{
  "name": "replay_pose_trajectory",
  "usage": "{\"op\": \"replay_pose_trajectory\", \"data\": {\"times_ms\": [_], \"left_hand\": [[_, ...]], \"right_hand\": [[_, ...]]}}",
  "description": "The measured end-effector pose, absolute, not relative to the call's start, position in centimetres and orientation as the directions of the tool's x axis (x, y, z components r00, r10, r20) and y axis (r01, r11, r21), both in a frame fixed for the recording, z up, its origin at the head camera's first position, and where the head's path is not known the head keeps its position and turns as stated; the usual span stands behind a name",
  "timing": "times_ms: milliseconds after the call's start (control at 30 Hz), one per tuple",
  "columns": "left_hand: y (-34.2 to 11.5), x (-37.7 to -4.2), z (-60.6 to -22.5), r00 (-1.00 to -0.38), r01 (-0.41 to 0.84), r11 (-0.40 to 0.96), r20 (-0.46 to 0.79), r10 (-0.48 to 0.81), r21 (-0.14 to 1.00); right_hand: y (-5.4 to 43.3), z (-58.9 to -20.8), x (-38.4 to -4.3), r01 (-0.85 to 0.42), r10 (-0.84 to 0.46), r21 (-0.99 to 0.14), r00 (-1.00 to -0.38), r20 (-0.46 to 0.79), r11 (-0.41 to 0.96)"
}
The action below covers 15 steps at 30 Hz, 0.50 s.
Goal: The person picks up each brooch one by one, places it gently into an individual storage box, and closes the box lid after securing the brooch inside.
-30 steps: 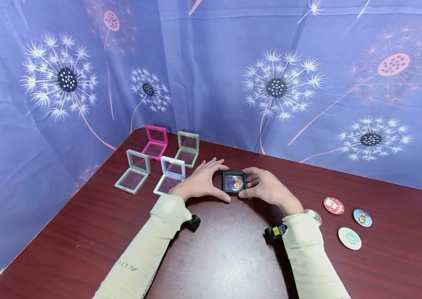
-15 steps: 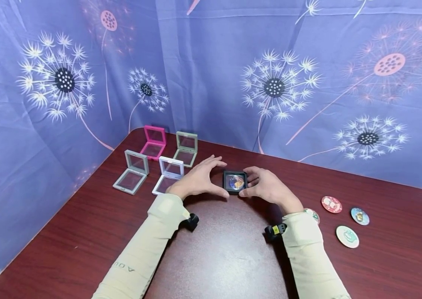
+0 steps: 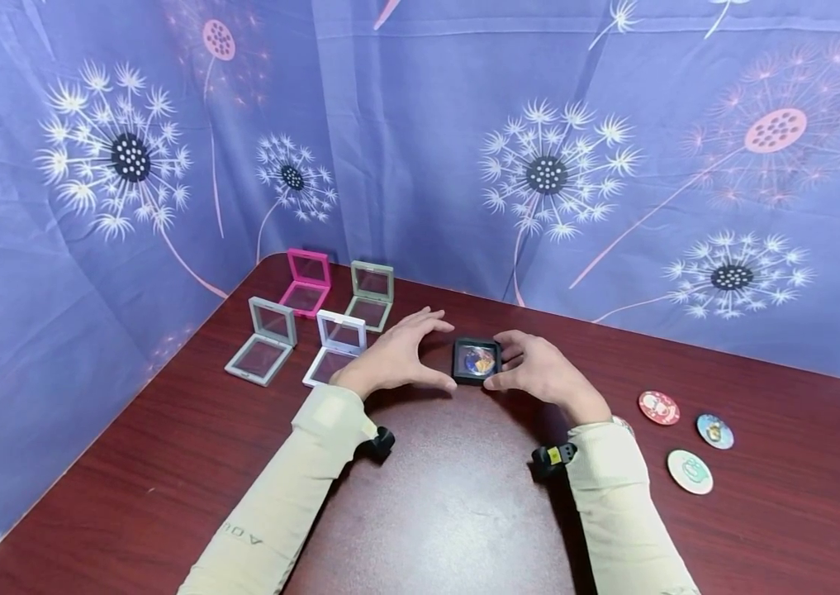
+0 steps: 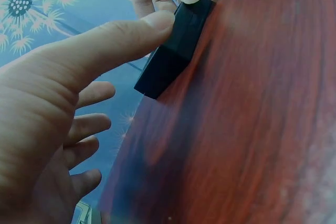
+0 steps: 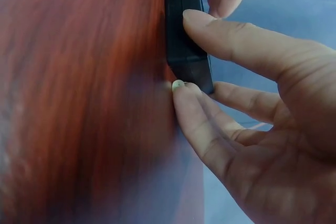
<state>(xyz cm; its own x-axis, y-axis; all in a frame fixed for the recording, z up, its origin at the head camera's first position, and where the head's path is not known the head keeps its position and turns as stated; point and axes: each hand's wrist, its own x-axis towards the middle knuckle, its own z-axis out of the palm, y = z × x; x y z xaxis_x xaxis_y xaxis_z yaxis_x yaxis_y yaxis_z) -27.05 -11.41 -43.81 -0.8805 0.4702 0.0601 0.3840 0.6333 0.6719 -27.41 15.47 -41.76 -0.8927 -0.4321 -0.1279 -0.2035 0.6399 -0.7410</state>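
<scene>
A square black display case (image 3: 476, 362) with a clear window lies closed on the table, a blue and orange round disc (image 3: 481, 360) showing inside. My right hand (image 3: 542, 372) grips its right side, thumb (image 5: 202, 24) at the near edge and fingers round the far and right sides. To the left of the case, my left hand (image 3: 397, 355) has its thumb and fingers spread around a gap. Its fingers stand apart from the case in the head view. Whether the left thumb (image 4: 152, 22) touches the case cannot be told.
Hinged display frames stand opened at the left: pink (image 3: 306, 283), green (image 3: 371, 296), grey (image 3: 262, 340) and white (image 3: 341, 335), partly behind my left hand. At the right lie a red disc (image 3: 659, 407), a blue disc (image 3: 715, 431) and a pale disc (image 3: 690, 472). Another is mostly hidden by my right sleeve.
The black case has shifted slightly right together with my right hand. The gap between the case and my left hand has widened; the left hand has stayed nearly still.
</scene>
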Motion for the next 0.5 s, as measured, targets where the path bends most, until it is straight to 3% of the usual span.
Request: {"op": "replay_pose_trajectory", "data": {"times_ms": [500], "left_hand": [[-11.4,-25.2,-43.6,-0.857,0.467,0.664,0.115,0.502,0.584]], "right_hand": [[16.3,-41.4,-27.5,-0.203,-0.415,-0.731,-0.902,-0.119,0.652]]}}
